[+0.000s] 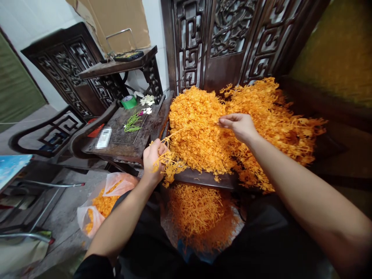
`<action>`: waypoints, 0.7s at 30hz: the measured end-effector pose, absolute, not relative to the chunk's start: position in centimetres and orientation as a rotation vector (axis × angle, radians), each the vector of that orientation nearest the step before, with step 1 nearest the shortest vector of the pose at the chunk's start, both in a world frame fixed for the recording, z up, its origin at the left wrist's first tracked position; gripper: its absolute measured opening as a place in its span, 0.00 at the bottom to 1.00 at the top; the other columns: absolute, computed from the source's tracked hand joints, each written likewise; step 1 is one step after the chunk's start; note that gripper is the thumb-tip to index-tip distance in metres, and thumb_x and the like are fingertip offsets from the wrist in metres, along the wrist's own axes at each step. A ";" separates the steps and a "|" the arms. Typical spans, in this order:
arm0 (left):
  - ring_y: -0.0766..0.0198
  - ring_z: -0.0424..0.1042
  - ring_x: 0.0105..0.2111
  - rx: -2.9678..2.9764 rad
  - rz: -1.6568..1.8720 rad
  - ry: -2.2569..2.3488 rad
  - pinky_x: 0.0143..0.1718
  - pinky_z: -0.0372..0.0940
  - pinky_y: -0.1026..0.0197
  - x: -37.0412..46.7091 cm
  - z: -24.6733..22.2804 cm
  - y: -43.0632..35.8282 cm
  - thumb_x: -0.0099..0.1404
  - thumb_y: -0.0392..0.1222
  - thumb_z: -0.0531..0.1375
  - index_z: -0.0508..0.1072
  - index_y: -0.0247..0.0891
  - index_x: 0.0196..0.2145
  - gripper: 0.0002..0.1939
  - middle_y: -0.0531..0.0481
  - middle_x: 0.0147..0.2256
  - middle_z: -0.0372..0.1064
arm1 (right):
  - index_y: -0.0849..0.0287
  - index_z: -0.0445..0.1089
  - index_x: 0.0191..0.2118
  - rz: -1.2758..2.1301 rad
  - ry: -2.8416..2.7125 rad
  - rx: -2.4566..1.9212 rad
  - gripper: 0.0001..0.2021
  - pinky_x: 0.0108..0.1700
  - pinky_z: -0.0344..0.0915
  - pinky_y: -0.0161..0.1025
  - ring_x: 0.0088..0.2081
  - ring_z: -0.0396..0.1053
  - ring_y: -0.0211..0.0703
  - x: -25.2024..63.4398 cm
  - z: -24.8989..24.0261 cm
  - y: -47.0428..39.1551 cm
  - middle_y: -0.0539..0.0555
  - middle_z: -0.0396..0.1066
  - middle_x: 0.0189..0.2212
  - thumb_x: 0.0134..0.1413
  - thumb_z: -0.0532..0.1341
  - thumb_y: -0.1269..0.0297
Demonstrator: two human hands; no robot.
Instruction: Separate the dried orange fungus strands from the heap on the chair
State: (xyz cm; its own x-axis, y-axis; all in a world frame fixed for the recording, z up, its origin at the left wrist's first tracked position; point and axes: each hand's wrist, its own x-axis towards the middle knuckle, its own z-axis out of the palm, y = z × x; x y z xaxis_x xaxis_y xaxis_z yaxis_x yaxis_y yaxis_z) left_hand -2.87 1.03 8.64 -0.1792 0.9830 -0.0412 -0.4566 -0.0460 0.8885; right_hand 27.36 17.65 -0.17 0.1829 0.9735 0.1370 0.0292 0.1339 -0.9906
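A bunch of orange plastic sprigs (171, 164) hangs from my left hand (153, 159), whose fingers are wrapped round the stems. My right hand (238, 124) is over the gap between two orange heaps, thumb and fingertips pinched together; anything between them is too small to make out. The left heap (199, 130) of small orange pieces covers much of a dark wooden seat (206, 179). Beside it on the right lies a looser heap (270, 131) of orange sprigs. Below the seat edge, more orange stems (197, 211) fill a container between my legs.
A plastic bag (120, 184) with orange pieces stands on the floor at left. Green tape (128, 102), green stems (133, 123) and white pieces (147, 100) lie on a dark wooden chair seat (120, 145). A phone (128, 56) rests on a small table (116, 66).
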 end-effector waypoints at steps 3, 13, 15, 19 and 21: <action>0.72 0.50 0.15 0.760 1.529 0.989 0.17 0.46 0.66 -3.0 8.6 1.1 0.65 0.49 0.61 0.51 0.40 0.18 0.27 0.58 0.16 0.48 | 0.53 0.79 0.28 1.028 -1.086 -1.156 0.11 0.47 0.79 0.57 0.35 0.80 0.55 27.4 -0.2 17.9 0.54 0.79 0.29 0.37 0.77 0.58; 0.72 0.50 0.14 0.793 1.512 0.974 0.17 0.46 0.65 -2.9 8.5 1.2 0.65 0.49 0.61 0.51 0.41 0.17 0.26 0.58 0.15 0.48 | 0.55 0.78 0.31 1.041 -1.152 -1.128 0.06 0.45 0.80 0.58 0.36 0.81 0.55 28.2 -0.6 18.7 0.58 0.80 0.35 0.48 0.72 0.62; 0.72 0.50 0.14 0.796 1.509 0.977 0.17 0.46 0.65 -2.8 8.5 1.2 0.65 0.48 0.61 0.51 0.41 0.17 0.26 0.58 0.15 0.48 | 0.55 0.77 0.34 0.955 -1.154 -1.177 0.05 0.44 0.80 0.58 0.36 0.81 0.54 28.6 -0.8 18.8 0.58 0.80 0.37 0.50 0.70 0.65; 0.72 0.50 0.15 0.806 1.510 1.001 0.18 0.47 0.65 -2.7 8.4 1.2 0.64 0.49 0.62 0.51 0.40 0.17 0.27 0.58 0.16 0.48 | 0.56 0.76 0.49 0.552 -1.474 -1.322 0.17 0.50 0.77 0.59 0.44 0.79 0.56 28.5 -1.1 18.6 0.60 0.78 0.46 0.53 0.64 0.71; 0.72 0.50 0.15 0.813 1.507 0.996 0.18 0.47 0.65 -2.6 8.4 1.2 0.64 0.50 0.62 0.51 0.40 0.17 0.27 0.58 0.15 0.48 | 0.56 0.76 0.54 0.388 -1.682 -1.316 0.23 0.56 0.72 0.61 0.48 0.77 0.57 28.1 -1.2 18.4 0.60 0.77 0.51 0.50 0.63 0.74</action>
